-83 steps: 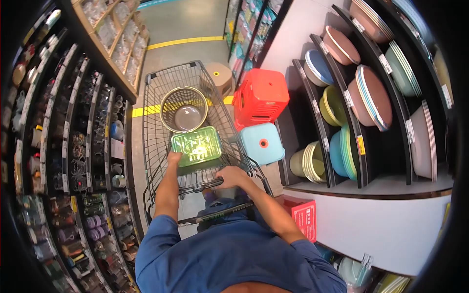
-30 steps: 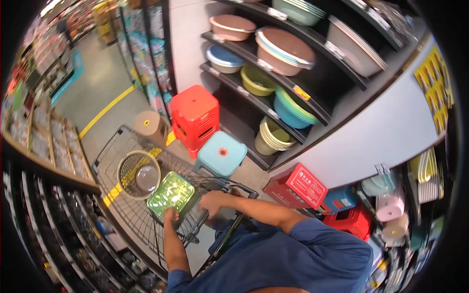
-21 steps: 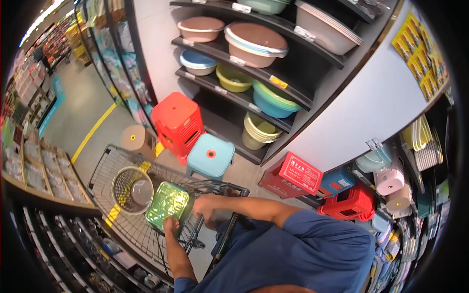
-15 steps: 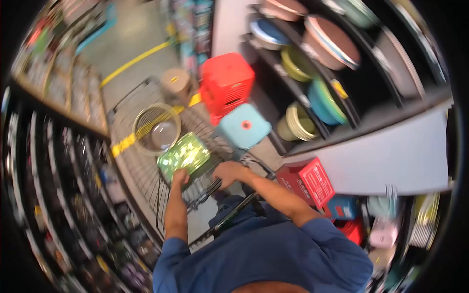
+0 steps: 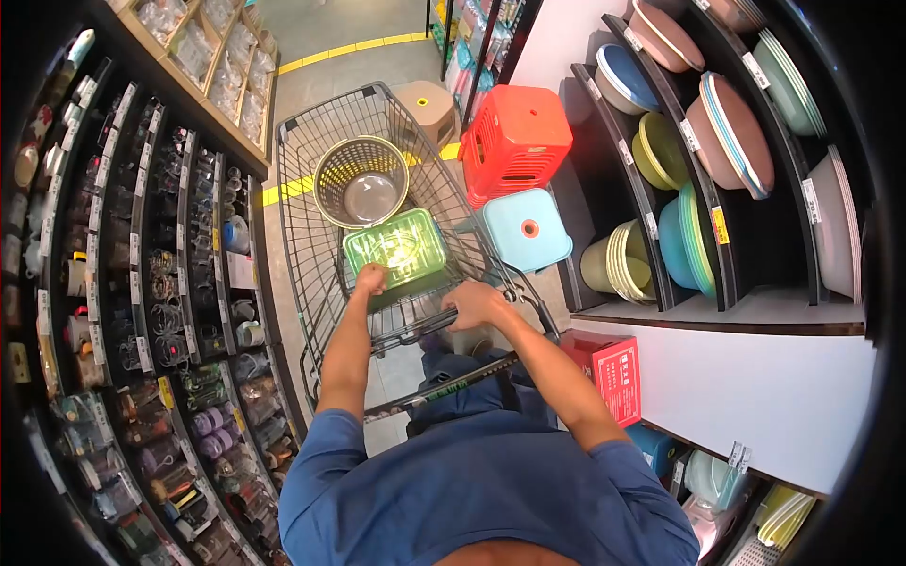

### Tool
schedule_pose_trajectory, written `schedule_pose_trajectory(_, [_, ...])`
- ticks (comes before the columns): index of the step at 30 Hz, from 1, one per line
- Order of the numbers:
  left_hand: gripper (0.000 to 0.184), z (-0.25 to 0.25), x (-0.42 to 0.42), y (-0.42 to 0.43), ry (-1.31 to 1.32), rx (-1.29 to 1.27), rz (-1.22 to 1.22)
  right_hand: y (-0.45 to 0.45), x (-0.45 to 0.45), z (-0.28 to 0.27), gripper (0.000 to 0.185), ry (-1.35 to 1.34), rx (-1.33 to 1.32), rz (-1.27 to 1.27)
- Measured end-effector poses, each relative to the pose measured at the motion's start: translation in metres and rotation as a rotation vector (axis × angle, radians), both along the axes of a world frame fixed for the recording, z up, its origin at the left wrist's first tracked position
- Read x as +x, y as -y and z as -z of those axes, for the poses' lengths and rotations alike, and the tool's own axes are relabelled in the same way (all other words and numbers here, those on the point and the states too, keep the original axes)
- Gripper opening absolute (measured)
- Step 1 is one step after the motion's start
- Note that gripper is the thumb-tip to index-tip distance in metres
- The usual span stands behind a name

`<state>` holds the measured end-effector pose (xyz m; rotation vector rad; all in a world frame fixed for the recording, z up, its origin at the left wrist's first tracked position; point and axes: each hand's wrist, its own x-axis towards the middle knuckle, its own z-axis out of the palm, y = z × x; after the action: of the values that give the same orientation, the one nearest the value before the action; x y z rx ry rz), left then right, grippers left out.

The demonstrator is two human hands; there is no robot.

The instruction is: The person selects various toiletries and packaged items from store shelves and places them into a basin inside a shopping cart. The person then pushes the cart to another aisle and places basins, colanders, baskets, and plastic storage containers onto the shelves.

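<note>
A wire shopping cart (image 5: 297, 179) stands in front of me. Inside it lies a green lidded container (image 5: 401, 243), with a round perforated basket (image 5: 361, 179) just beyond. My left hand (image 5: 371, 279) is closed at the container's near left edge; its fingers appear curled on that edge. My right hand (image 5: 475, 305) is wrapped over the cart's near top bar, to the right of the container. Nearer my body runs the cart's handle bar (image 5: 444, 389), which neither hand touches.
Stacked red stools (image 5: 517, 141), a light blue stool (image 5: 527, 229) and a brown stool (image 5: 422, 106) stand right of and beyond the cart. Shelves with basins (image 5: 727, 137) rise at right, above a red box (image 5: 613, 377). A shelf of small goods (image 5: 160, 283) lines the left.
The view swung right, then back toward the shelf at left. Both hands keep their places on the container and cart bar. The stools and basins now appear farther right than half a second ago.
</note>
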<state>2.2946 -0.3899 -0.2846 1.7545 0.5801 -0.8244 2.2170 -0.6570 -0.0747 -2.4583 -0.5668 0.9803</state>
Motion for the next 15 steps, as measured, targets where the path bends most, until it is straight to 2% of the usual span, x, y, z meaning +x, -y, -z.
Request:
schedule_pose_trajectory(4, [0.023, -0.022, -0.013, -0.008, 0.023, 0.139, -0.054, 0.002, -0.010, 0.004, 0.044, 0.061, 0.036, 0.010])
schedule_pose_trajectory(6, [0.028, -0.032, -0.019, -0.011, 0.115, 0.353, 0.188, 0.004, -0.017, 0.008, 0.045, 0.078, 0.033, 0.015])
schedule_pose_trajectory(10, [0.029, -0.039, -0.046, -0.018, 0.288, 0.410, 0.272, 0.003, -0.028, 0.010, 0.040, 0.155, 0.063, 0.063])
schedule_pose_trajectory(11, [0.035, -0.040, -0.059, -0.021, 0.384, 0.491, 0.354, 0.002, -0.030, 0.004, 0.034, 0.134, 0.026, 0.075])
schedule_pose_trajectory(12, [0.045, -0.090, -0.077, -0.003, 0.282, 0.487, 0.352, 0.001, -0.033, 0.006, 0.034, 0.146, 0.054, 0.074])
schedule_pose_trajectory(13, [0.049, -0.114, -0.094, 0.007, 0.354, 0.599, 0.459, -0.001, -0.034, 0.010, 0.037, 0.126, 0.045, 0.054])
schedule_pose_trajectory(14, [0.050, -0.116, -0.102, 0.007, 0.259, 0.596, 0.536, -0.001, -0.030, 0.011, 0.040, 0.117, 0.031, 0.035])
schedule_pose_trajectory(15, [0.047, -0.087, -0.115, -0.006, 0.374, 0.589, 0.595, -0.001, -0.030, 0.006, 0.039, 0.096, 0.024, 0.048])
